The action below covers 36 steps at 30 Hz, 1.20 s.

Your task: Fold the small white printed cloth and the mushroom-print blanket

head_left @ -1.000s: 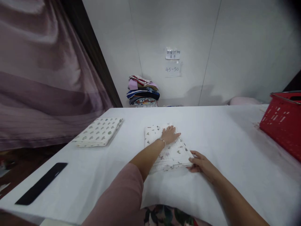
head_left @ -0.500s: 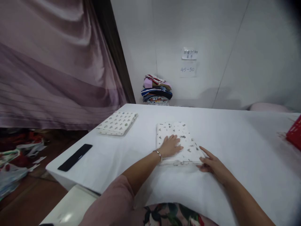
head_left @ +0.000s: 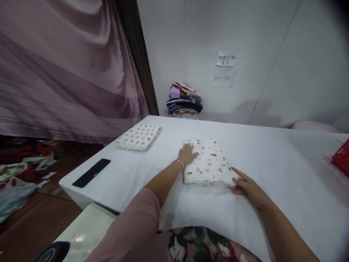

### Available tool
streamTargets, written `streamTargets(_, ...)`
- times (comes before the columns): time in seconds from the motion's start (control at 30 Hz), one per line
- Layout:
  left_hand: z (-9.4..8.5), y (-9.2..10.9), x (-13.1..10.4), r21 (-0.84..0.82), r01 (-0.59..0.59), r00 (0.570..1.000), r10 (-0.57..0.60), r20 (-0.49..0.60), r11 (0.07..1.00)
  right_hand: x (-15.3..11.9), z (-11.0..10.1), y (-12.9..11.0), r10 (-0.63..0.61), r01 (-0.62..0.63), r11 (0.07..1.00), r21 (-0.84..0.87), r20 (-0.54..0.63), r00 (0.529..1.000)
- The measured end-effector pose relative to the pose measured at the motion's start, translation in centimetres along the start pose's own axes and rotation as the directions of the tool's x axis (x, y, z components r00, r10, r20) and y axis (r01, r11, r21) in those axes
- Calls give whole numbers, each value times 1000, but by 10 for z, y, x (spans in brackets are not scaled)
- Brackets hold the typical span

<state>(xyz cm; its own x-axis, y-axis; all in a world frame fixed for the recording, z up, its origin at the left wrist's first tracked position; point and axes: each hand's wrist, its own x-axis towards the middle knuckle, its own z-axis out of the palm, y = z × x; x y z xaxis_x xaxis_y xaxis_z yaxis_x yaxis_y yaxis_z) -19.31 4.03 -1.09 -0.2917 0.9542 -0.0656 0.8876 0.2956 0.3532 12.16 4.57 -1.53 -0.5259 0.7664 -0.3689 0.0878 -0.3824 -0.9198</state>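
White table (head_left: 278,163) | folded cloth (head_left: 208,162) | between hands (head_left: 187,154) (head_left: 249,189), touching both

Around the folded cloth (head_left: 209,165), the widest way through is on its right: bare counter (head_left: 278,160) runs from there toward the red basket (head_left: 342,159), which blocks the far right. Beyond the cloth lies a bare band, then the wall (head_left: 259,54) stops any reach. To its left is a gap, ended by a second cloth (head_left: 140,137), with a black slab (head_left: 92,173) farther left and nearer me. My left hand (head_left: 187,154) bars the cloth's left edge, my right hand (head_left: 247,187) its near right corner; between my forearms, its near side is open.
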Motion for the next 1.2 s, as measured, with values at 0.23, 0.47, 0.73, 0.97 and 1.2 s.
streamTargets(0.23,-3,7,-61,-140,-192,974,171,-148,971,2,-2,1,4,-4,1000,11,-14,1000)
streamTargets(0.47,9,-3,-138,-59,-421,903,412,-123,905,1,0,0,-18,18,1000,4,-20,1000)
streamTargets(0.73,20,-14,-144,-15,-372,900,357,-251,928,1,6,4,-58,57,998,-10,-97,994)
streamTargets(0.97,14,-14,-148,-45,-305,928,286,-238,951,0,10,3,-76,72,997,-30,-145,986)
streamTargets(1.2,-29,20,-126,-49,-351,936,349,-50,935,4,9,4,-53,47,998,-52,-115,992)
